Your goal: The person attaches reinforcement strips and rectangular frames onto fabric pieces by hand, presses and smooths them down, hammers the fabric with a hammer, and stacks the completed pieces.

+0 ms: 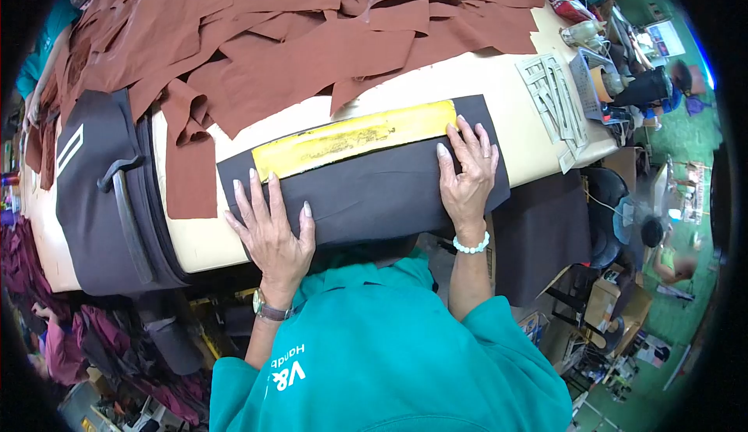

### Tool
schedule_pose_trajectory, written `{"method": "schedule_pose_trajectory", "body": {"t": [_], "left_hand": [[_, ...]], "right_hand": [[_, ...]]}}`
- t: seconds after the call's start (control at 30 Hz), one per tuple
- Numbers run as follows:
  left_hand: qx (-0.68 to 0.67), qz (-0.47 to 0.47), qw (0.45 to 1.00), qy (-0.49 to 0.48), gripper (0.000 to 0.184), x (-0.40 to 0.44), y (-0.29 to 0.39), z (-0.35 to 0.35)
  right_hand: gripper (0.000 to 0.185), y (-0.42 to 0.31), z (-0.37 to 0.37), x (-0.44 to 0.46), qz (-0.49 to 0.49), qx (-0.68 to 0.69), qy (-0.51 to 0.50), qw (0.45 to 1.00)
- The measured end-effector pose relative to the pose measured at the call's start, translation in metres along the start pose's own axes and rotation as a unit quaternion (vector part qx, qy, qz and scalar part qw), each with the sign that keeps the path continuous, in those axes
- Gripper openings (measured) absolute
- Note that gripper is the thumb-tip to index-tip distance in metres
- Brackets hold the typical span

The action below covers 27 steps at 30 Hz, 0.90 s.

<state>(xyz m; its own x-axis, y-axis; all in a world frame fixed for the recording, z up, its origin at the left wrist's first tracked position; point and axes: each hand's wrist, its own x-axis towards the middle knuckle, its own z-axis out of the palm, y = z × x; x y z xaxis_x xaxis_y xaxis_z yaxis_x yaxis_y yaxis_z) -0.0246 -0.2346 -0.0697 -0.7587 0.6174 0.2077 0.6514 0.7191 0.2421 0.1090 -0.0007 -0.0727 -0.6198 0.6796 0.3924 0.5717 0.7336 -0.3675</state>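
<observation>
A long yellow strip (354, 137) with a worn, darkened patch in its middle lies on a dark sheet of material (374, 198) at the table's near edge. My left hand (273, 225) rests flat on the sheet with fingers spread, and its fingertips reach the strip's left end. At the other end, my right hand (470, 167) has its fingers stretched out, with the fingertips on or beside the strip's right corner. The thumbs of both hands lie on the dark sheet. Neither hand is closed around anything.
Reddish-brown fabric pieces (312, 50) overlap across the far side of the table (499, 81). On the left, a curved dark tool (128, 214) lies on stacked dark sheets (86, 198). Pale flat templates (552, 101) and a grey basket (588, 81) are at right. Another person's arm (43, 66) shows far left.
</observation>
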Motion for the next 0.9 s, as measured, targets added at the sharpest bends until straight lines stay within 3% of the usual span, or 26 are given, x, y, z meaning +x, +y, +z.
{"method": "schedule_pose_trajectory", "body": {"t": [0.9], "left_hand": [[-0.027,-0.004,1.0,-0.014,0.061,0.0004,-0.002,0.0009]], "right_hand": [[0.034,0.0028,0.0008,0.0005,-0.014,-0.018,-0.028,0.999]]}}
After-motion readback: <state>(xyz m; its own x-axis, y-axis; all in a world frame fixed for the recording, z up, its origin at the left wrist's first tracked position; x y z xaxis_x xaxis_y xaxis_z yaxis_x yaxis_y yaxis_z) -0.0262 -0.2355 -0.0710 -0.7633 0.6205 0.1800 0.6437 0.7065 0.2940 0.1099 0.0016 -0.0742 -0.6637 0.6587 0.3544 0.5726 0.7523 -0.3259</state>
